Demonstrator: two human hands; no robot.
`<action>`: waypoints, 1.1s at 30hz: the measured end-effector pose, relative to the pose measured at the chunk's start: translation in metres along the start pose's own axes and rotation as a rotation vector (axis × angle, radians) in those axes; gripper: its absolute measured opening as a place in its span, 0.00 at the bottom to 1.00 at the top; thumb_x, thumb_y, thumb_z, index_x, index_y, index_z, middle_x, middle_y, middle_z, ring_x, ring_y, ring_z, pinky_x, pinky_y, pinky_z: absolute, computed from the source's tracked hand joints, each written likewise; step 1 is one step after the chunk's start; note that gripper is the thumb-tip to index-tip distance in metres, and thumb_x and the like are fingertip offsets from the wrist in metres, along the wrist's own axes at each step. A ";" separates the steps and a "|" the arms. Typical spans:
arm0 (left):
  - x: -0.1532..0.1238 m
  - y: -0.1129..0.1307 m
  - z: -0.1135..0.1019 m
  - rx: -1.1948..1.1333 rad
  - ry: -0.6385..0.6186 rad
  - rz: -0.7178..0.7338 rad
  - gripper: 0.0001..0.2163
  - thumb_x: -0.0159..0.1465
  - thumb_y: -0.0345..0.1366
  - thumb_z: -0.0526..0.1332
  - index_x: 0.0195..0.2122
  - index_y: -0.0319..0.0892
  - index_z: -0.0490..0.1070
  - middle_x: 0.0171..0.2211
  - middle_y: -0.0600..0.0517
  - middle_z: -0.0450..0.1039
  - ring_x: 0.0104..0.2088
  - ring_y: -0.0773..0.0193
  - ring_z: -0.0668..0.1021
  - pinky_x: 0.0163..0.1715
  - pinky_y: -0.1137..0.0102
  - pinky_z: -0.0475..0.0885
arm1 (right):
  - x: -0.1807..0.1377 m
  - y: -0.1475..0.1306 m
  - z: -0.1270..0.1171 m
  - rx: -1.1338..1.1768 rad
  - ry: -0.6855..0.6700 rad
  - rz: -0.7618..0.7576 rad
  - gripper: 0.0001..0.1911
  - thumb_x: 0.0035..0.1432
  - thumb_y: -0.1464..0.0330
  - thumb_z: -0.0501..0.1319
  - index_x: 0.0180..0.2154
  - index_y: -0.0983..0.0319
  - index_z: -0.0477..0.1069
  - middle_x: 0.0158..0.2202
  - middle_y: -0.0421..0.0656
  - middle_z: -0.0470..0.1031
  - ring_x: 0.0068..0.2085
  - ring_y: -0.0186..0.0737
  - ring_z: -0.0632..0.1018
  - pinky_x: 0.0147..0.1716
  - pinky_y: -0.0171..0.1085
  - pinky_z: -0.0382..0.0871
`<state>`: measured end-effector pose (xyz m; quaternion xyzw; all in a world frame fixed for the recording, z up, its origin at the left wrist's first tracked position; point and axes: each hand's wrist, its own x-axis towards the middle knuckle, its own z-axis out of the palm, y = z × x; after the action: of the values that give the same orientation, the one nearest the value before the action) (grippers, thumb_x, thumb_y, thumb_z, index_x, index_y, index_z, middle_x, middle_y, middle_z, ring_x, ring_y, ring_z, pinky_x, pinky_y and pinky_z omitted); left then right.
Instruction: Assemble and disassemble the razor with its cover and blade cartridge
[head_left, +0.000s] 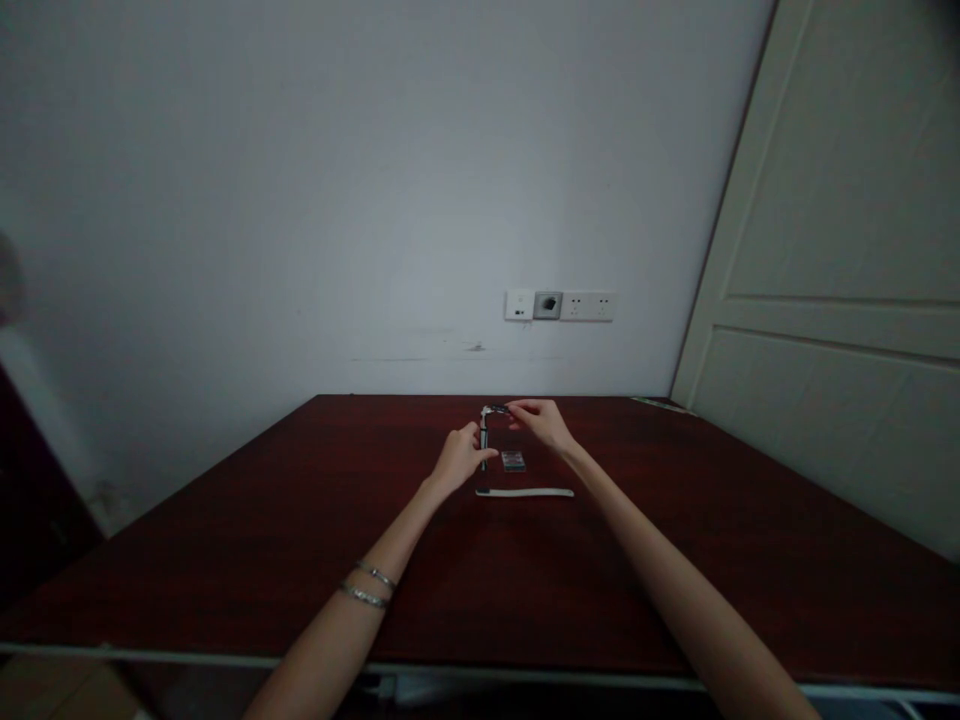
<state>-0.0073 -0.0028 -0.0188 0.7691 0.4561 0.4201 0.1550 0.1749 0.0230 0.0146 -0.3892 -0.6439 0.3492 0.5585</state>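
A slim black-and-silver object [484,447] with a bend at its top is up off the far middle of the table; I cannot make out its kind. My left hand [458,459] is closed around its upright part, thumb stretched to the right across it. The fingertips of my right hand [541,421] pinch the end of its short upper part, which runs to the right. Just below and between the hands lies a small flat clear case [513,461]. Nearer to me is a long pale strip [529,492] with a dark left end, lying crosswise and touched by neither hand.
The dark red-brown table [262,560] reaches back to a pale wall [420,200]. Wall sockets [587,306] sit above its far edge. A white panelled door [832,400] stands along the right side. A thin pale strip [660,405] lies at the far right corner.
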 end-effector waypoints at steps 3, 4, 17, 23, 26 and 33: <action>-0.003 0.003 0.004 0.091 0.002 0.018 0.12 0.51 0.37 0.66 0.32 0.39 0.66 0.22 0.54 0.72 0.23 0.65 0.74 0.21 0.75 0.62 | 0.001 -0.002 0.004 0.024 0.008 0.016 0.16 0.44 0.60 0.65 0.29 0.67 0.77 0.25 0.44 0.77 0.24 0.35 0.76 0.27 0.37 0.74; -0.004 0.004 0.005 0.117 0.009 0.020 0.12 0.52 0.37 0.66 0.32 0.39 0.65 0.22 0.54 0.71 0.24 0.65 0.75 0.21 0.75 0.62 | 0.001 -0.003 0.005 0.032 0.009 0.017 0.15 0.44 0.60 0.65 0.29 0.67 0.77 0.25 0.44 0.77 0.24 0.35 0.76 0.27 0.37 0.74; -0.014 0.027 0.008 0.414 0.014 -0.031 0.12 0.57 0.42 0.62 0.37 0.40 0.65 0.30 0.47 0.75 0.32 0.58 0.78 0.29 0.72 0.65 | -0.002 -0.007 0.006 0.107 -0.031 -0.002 0.17 0.44 0.60 0.65 0.31 0.67 0.76 0.28 0.44 0.77 0.25 0.34 0.76 0.27 0.34 0.75; -0.014 0.028 0.007 0.426 0.008 -0.037 0.12 0.58 0.42 0.61 0.37 0.40 0.65 0.31 0.45 0.75 0.33 0.57 0.78 0.31 0.71 0.66 | -0.002 -0.007 0.005 0.086 -0.048 -0.001 0.18 0.44 0.59 0.65 0.32 0.67 0.76 0.28 0.44 0.77 0.25 0.34 0.76 0.27 0.35 0.74; -0.015 0.028 0.007 0.437 -0.002 -0.041 0.11 0.58 0.42 0.60 0.37 0.40 0.66 0.30 0.45 0.75 0.33 0.57 0.78 0.31 0.71 0.66 | -0.002 -0.008 0.004 0.088 -0.056 -0.005 0.18 0.44 0.59 0.65 0.32 0.67 0.76 0.27 0.44 0.77 0.24 0.33 0.75 0.27 0.34 0.74; -0.015 0.026 0.008 0.488 -0.034 -0.067 0.13 0.59 0.42 0.60 0.40 0.39 0.65 0.32 0.43 0.75 0.35 0.55 0.78 0.33 0.70 0.67 | -0.004 -0.012 0.005 0.079 -0.077 -0.024 0.18 0.44 0.59 0.64 0.32 0.67 0.76 0.26 0.43 0.76 0.25 0.33 0.75 0.27 0.34 0.73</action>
<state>0.0102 -0.0278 -0.0150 0.7753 0.5664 0.2790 -0.0136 0.1692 0.0139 0.0226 -0.3456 -0.6551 0.3824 0.5525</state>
